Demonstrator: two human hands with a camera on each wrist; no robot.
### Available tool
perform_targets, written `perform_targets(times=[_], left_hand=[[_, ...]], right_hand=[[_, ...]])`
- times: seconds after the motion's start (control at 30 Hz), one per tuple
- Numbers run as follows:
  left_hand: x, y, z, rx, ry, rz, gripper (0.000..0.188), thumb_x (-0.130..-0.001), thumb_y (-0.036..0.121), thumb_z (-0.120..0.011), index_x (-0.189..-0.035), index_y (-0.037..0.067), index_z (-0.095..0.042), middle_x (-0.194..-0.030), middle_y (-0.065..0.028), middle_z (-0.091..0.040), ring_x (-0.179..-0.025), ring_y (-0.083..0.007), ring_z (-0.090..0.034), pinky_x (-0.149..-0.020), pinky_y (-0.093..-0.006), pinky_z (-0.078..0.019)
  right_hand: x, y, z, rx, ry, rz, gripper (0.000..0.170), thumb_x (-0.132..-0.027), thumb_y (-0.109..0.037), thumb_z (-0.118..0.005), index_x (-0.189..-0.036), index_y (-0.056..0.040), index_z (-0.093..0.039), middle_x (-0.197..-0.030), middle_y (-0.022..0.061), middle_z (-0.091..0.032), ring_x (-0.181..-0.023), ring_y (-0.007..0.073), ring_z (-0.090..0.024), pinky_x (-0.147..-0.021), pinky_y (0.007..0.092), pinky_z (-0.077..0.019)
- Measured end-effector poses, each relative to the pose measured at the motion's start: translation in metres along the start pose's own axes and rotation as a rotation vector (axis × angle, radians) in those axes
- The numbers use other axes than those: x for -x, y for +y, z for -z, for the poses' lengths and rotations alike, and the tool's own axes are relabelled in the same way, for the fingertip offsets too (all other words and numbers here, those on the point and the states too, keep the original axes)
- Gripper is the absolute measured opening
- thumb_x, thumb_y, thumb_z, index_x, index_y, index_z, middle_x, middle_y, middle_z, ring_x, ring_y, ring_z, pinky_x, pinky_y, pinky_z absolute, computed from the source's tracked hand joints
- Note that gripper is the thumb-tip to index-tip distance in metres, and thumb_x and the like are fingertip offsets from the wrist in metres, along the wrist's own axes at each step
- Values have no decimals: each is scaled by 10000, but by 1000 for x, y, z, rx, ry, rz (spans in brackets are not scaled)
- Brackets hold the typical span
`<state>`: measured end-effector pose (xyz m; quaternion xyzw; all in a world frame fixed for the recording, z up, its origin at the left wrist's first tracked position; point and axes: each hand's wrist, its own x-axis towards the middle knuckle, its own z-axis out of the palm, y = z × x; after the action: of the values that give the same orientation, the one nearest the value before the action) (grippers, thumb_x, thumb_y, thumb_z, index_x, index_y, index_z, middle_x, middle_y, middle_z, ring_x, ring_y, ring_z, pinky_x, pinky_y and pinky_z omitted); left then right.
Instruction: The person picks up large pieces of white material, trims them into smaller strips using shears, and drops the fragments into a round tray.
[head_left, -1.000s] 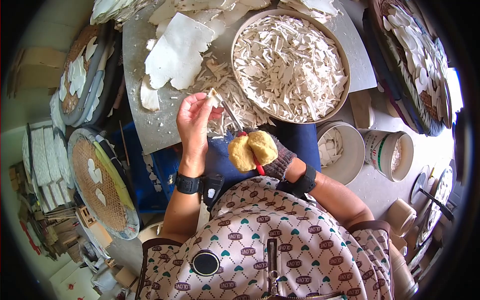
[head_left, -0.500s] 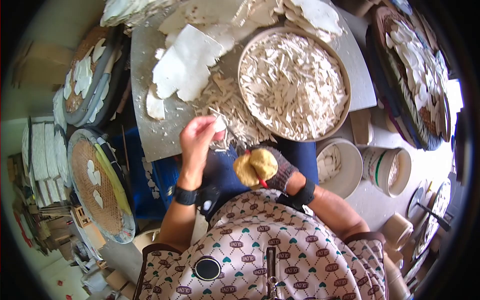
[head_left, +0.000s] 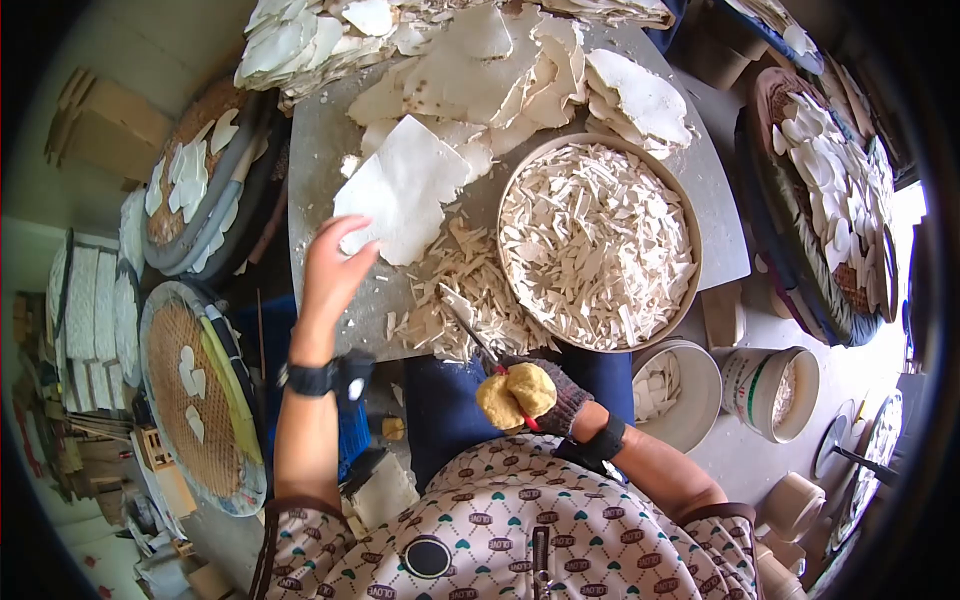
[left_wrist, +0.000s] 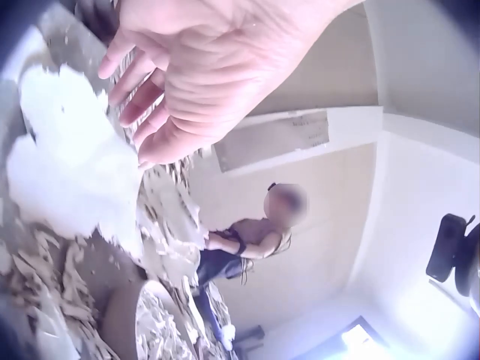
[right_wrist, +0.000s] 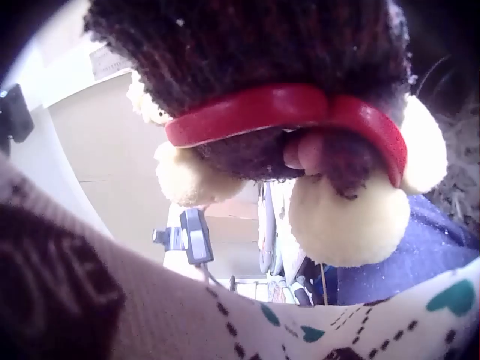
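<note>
My bare left hand (head_left: 332,275) reaches over the left of the table, thumb and fingers parted, at the lower-left edge of a large flat white sheet (head_left: 415,180) with ragged edges. In the left wrist view its fingers (left_wrist: 139,94) are loosely bent with nothing between them, and the white sheet (left_wrist: 71,150) lies beyond. My right hand (head_left: 565,395), in a dark knitted glove, grips scissors (head_left: 465,325) above my lap. Their red handles (right_wrist: 255,112) pass round the gloved fingers, with yellow foam padding (head_left: 515,395) about them. The blades point at a heap of white offcuts (head_left: 455,290).
A round tray (head_left: 503,250) full of white strips stands on the metal table (head_left: 715,240). Stacked sheets (head_left: 470,75) lie at the back. Buckets (head_left: 700,380) stand at the right, woven trays (head_left: 205,420) at the left. Another person (left_wrist: 255,232) is in the background.
My left hand has let go of a small white piece it pinched near the scissors and moved left and forward to the large sheet. The right hand still holds the scissors; the head view has shifted forward.
</note>
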<state>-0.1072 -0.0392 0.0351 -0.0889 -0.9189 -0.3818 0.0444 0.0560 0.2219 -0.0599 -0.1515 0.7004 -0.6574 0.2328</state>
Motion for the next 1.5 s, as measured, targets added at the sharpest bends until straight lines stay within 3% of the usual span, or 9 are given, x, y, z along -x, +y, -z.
perform_targets(times=[0.13, 0.3, 0.53, 0.67, 0.93, 1.1, 1.23, 1.33, 1.5], left_hand=[[-27, 4, -72, -567, -35, -27, 671, -636, 258, -765, -1160, -43, -473, -1135, -167, -495, -1069, -302, -482, -914, -364, -403], [-18, -3, -89, -666, 48, -141, 450, -647, 144, -706, -1048, 17, -549, -999, -124, -529, -943, -280, -521, -809, -360, -446], [-13, 23, 6, -440, 352, -350, 157, -758, 6, -588, -903, 50, -629, -898, -78, -598, -832, -241, -596, -730, -309, -478], [-11, -2, 60, 133, 466, -46, 154, -864, 49, -543, -1007, -6, -565, -928, -76, -629, -846, -132, -593, -765, -250, -464], [21, -7, 87, 682, 307, 292, 206, -882, 109, -546, -1039, -24, -534, -968, -88, -610, -867, -121, -584, -782, -237, -463], [23, 12, 76, 699, 195, 299, 215, -881, 105, -542, -1050, -27, -527, -965, -92, -614, -855, -121, -594, -767, -231, -472], [25, 17, 63, 692, 45, 316, 223, -878, 102, -537, -1059, -28, -524, -972, -93, -616, -850, -116, -598, -762, -226, -477], [27, 25, 54, 723, -31, 334, 293, -871, 85, -532, -1130, -48, -501, -1011, -104, -612, -889, -127, -600, -800, -235, -473], [26, 35, 50, 771, -161, 357, 371, -857, 51, -528, -1207, -54, -464, -1069, -123, -600, -956, -142, -588, -850, -250, -458]], right_hand=[[9, 25, -3, -217, 34, -100, 355, -687, -269, -699, -935, -43, -582, -866, 143, -605, -819, 295, -580, -713, 342, -473], [14, 26, 5, -63, -32, -48, 223, -818, -216, -645, -932, -32, -591, -887, 42, -620, -818, 97, -570, -758, 270, -476], [15, 35, 3, -271, -27, -162, 424, -678, -207, -721, -1041, -46, -573, -961, 107, -617, -896, 236, -598, -823, 305, -460], [13, 42, -1, -399, -6, -170, 357, -699, -164, -686, -1012, -37, -570, -941, 107, -608, -887, 240, -597, -812, 325, -473], [12, 37, -3, -1081, -105, -244, 234, -836, -50, -579, -1064, -9, -543, -1020, 78, -597, -956, 181, -589, -875, 325, -473], [13, 24, 4, -792, -133, -64, 242, -868, -100, -561, -1093, -14, -539, -1077, 95, -587, -993, 194, -577, -912, 335, -451], [13, 38, -4, -1771, -374, 34, 340, -928, -148, -450, -1241, -19, -425, -1228, 138, -495, -1143, 237, -491, -1007, 367, -379], [17, 47, -6, -1822, -401, 67, 355, -930, -148, -447, -1260, -27, -404, -1252, 130, -480, -1150, 233, -486, -1013, 364, -370], [30, 58, 1, -1062, -226, 130, 388, -935, -170, -441, -1296, -51, -366, -1309, 99, -431, -1199, 207, -434, -1036, 345, -337]])
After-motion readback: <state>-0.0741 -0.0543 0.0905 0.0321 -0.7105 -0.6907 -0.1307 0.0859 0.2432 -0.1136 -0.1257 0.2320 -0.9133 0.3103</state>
